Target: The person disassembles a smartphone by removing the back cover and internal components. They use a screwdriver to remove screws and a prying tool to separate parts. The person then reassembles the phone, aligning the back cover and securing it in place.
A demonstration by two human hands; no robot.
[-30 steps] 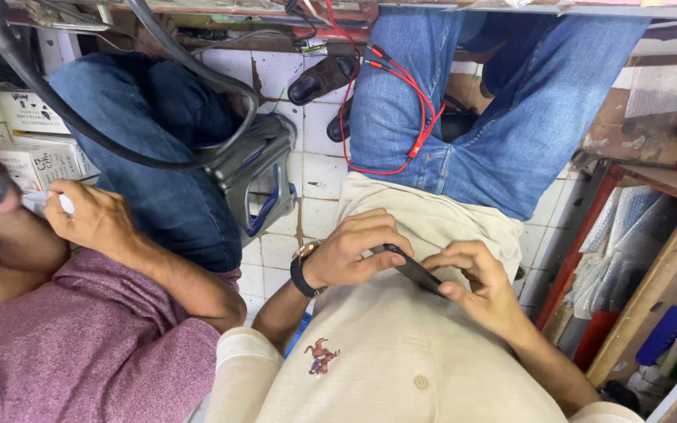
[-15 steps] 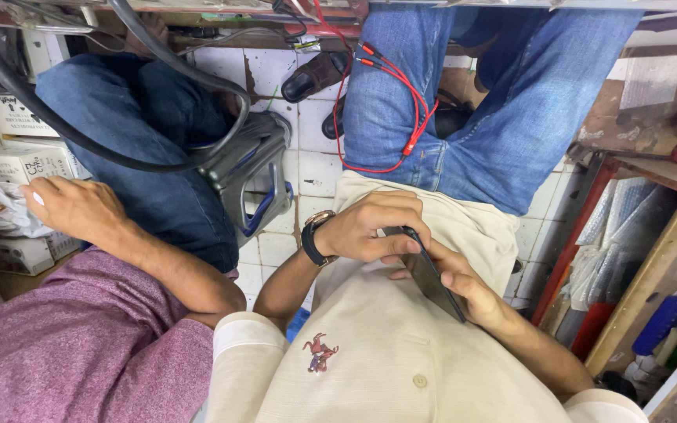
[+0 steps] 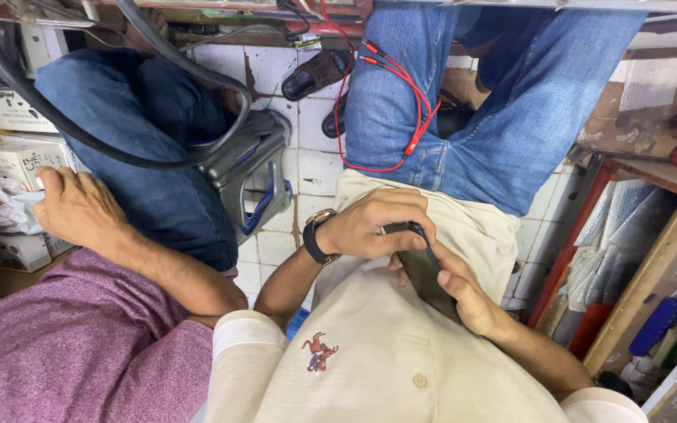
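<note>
A dark phone lies over my lap, above my cream shirt. My left hand, with a dark watch on its wrist, curls over the phone's upper end. My right hand grips the phone's lower end from the right side, thumb along its edge. Most of the phone's face is hidden by my fingers.
A person in a purple shirt sits at my left, one hand on a white cloth by cardboard boxes. Two people in blue jeans face me. Red cables, a grey stool, a tiled floor and wooden shelves surround us.
My hands drew together and turned the phone more upright, with the left hand now curled over its top. The neighbour's hand swung left and down onto the white cloth.
</note>
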